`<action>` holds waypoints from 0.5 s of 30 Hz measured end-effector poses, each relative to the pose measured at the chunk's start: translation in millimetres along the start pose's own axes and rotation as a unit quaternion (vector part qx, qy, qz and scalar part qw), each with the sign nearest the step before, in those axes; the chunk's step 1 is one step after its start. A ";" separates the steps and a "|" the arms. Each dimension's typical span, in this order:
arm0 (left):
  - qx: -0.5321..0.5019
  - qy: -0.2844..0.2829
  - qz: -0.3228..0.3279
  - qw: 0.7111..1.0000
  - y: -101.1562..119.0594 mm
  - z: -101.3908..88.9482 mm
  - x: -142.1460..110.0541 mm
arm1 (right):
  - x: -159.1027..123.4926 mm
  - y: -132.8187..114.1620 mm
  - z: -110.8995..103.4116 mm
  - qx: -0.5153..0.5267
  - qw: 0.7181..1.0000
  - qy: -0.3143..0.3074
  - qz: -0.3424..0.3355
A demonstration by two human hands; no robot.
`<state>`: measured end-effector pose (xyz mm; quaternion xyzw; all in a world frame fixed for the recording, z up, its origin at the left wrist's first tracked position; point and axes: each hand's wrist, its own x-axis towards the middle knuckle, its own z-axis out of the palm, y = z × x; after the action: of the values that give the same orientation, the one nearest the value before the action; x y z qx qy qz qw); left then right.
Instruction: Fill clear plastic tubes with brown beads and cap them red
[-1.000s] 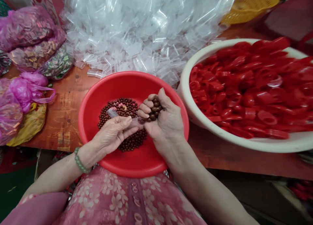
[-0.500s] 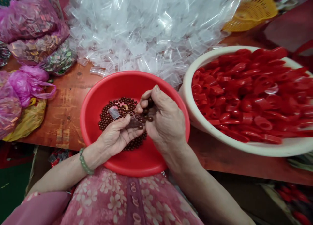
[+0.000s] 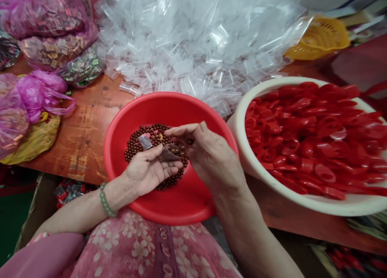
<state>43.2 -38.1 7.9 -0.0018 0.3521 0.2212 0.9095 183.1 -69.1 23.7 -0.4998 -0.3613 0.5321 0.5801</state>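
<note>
My left hand [image 3: 146,169] pinches a clear plastic sleeve [image 3: 168,153] between thumb and fingers, its open end toward the right. Dark brown round beads [image 3: 182,148] show at that end, close to my right hand [image 3: 208,153]. The right hand is open, its fingers stretched out to the left, with a bead or so near the palm; its inner side is partly hidden. Both hands are over a red plastic basin [image 3: 169,211], where many brown beads [image 3: 136,147] lie heaped. Another small clear sleeve [image 3: 145,141] rests on the heap.
A large pile of clear plastic sleeves [image 3: 187,52] covers the back. On the right stands a white tub [image 3: 256,173] full of red plastic pieces [image 3: 305,136], a yellow basket [image 3: 323,38] behind it. Pink plastic bags [image 3: 45,15] of small parts lie on the left.
My right hand has gone from closed around a handful of beads to stretched-out fingers, and few beads show in it. The left hand keeps its sleeve. The whole view has shifted slightly.
</note>
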 end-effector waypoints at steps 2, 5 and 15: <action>-0.012 -0.001 0.006 1.000 0.1 0.2 -0.6 | -4.4 0.3 -6.9 -0.099 0.991 -0.080 -0.039; -0.033 -0.003 0.013 0.999 -1.4 -2.3 0.1 | -7.5 1.3 -12.5 -0.242 0.955 -0.115 -0.132; 0.346 -0.122 0.163 0.916 5.1 -8.4 -8.5 | -8.7 -2.0 -21.9 -0.205 0.970 -0.024 -0.131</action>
<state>30.3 -38.2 7.8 0.3976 0.2887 0.2294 0.8402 203.0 -81.7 21.3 -0.5435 -0.5387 0.3779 0.5211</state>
